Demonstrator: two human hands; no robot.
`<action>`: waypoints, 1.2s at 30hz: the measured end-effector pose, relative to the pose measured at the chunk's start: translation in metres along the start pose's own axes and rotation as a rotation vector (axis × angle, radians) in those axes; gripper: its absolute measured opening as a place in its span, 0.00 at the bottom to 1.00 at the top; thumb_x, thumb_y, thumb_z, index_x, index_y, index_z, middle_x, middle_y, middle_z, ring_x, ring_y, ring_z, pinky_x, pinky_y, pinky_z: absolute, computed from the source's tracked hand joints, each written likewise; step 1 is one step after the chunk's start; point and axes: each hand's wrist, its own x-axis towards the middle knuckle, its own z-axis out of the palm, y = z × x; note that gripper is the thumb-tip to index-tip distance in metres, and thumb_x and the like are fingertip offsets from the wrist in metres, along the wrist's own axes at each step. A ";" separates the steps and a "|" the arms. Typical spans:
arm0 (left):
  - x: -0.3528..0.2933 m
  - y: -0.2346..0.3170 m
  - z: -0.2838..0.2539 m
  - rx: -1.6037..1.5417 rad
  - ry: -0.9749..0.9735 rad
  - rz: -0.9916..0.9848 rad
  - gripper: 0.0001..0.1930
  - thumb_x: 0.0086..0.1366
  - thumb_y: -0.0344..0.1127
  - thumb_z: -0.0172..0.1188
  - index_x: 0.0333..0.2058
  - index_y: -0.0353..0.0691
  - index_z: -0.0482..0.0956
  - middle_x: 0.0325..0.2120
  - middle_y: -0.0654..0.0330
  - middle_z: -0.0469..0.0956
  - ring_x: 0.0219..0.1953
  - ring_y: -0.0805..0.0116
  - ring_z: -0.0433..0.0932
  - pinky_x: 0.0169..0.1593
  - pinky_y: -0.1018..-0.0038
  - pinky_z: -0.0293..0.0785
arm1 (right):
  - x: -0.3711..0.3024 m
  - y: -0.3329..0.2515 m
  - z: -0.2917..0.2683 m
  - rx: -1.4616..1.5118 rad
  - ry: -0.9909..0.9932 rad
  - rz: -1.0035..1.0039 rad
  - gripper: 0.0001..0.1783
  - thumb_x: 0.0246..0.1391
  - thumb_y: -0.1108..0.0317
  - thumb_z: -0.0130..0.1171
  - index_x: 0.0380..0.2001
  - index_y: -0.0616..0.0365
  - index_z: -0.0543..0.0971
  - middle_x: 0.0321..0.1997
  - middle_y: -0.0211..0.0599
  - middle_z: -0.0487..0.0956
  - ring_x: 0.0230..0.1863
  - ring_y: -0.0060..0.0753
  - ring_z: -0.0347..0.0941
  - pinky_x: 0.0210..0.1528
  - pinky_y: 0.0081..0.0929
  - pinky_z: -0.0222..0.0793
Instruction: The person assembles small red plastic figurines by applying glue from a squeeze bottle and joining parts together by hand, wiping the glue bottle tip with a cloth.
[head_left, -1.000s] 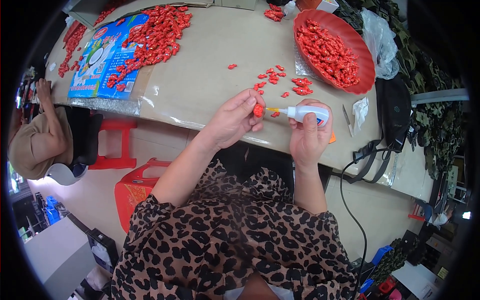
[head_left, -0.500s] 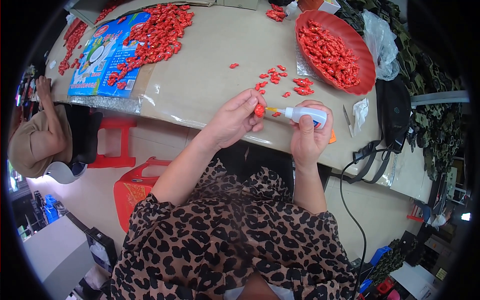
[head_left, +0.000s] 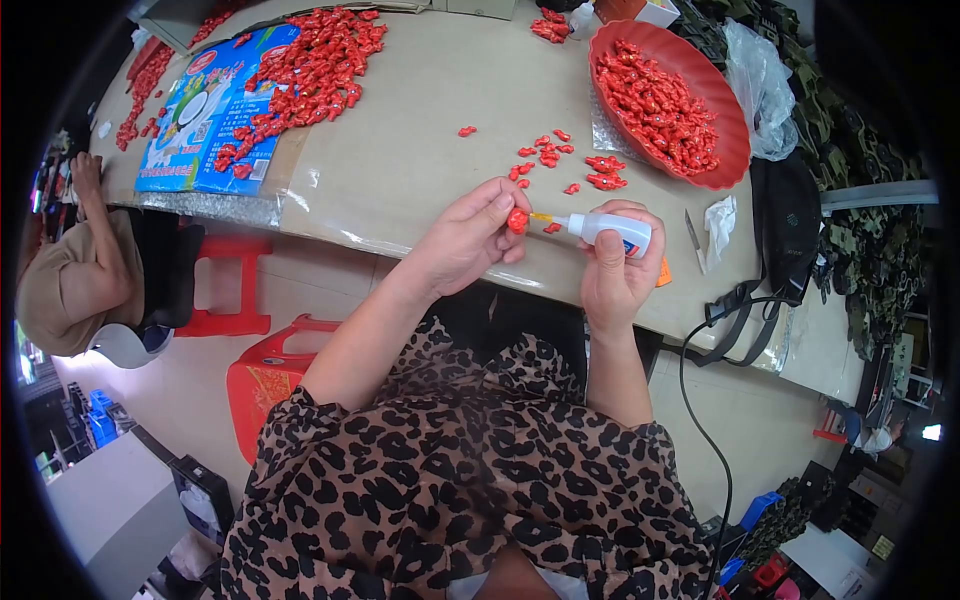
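Pinched between the fingertips of my left hand (head_left: 465, 240) is a small red plastic piece (head_left: 517, 221). My right hand (head_left: 617, 270) is wrapped round a white squeeze glue bottle (head_left: 612, 233), held on its side. Its thin yellowish nozzle (head_left: 543, 217) points left, with the tip at the red piece; whether they touch I cannot tell. Both hands are above the near edge of the table. Just beyond them lie several loose small red pieces (head_left: 548, 158) and a few assembled red figures (head_left: 606, 172).
A red scalloped bowl (head_left: 735, 165) full of red figures stands at the right, near a knife (head_left: 695, 240), crumpled tissue (head_left: 719, 228) and black bag (head_left: 787, 220). More red figures (head_left: 325, 65) cover blue cardboard (head_left: 180, 165) at left. Another person (head_left: 85, 270) sits beyond a red stool (head_left: 265, 385).
Almost nothing differs. My hands, the red piece and the glue bottle keep nearly the same place, with the nozzle tip still at the piece.
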 end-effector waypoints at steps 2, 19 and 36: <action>0.000 0.000 -0.001 0.000 -0.001 0.004 0.08 0.63 0.35 0.38 0.30 0.39 0.64 0.21 0.66 0.61 0.22 0.78 0.56 0.28 0.80 0.60 | 0.000 0.000 0.000 0.004 0.001 0.006 0.12 0.48 0.68 0.51 0.33 0.60 0.62 0.34 0.40 0.66 0.25 0.22 0.63 0.26 0.16 0.60; 0.000 -0.002 -0.001 -0.017 0.015 0.051 0.07 0.62 0.35 0.41 0.32 0.39 0.64 0.23 0.64 0.63 0.25 0.76 0.60 0.30 0.79 0.59 | -0.004 0.001 -0.002 0.003 0.002 0.018 0.12 0.48 0.69 0.51 0.33 0.61 0.62 0.34 0.40 0.66 0.26 0.22 0.63 0.26 0.17 0.62; -0.002 -0.006 -0.004 0.103 -0.009 0.139 0.05 0.61 0.32 0.42 0.33 0.39 0.63 0.29 0.62 0.66 0.28 0.76 0.62 0.33 0.78 0.60 | -0.001 0.002 -0.006 0.078 0.033 0.066 0.10 0.49 0.70 0.50 0.33 0.60 0.63 0.32 0.39 0.67 0.25 0.22 0.62 0.26 0.17 0.59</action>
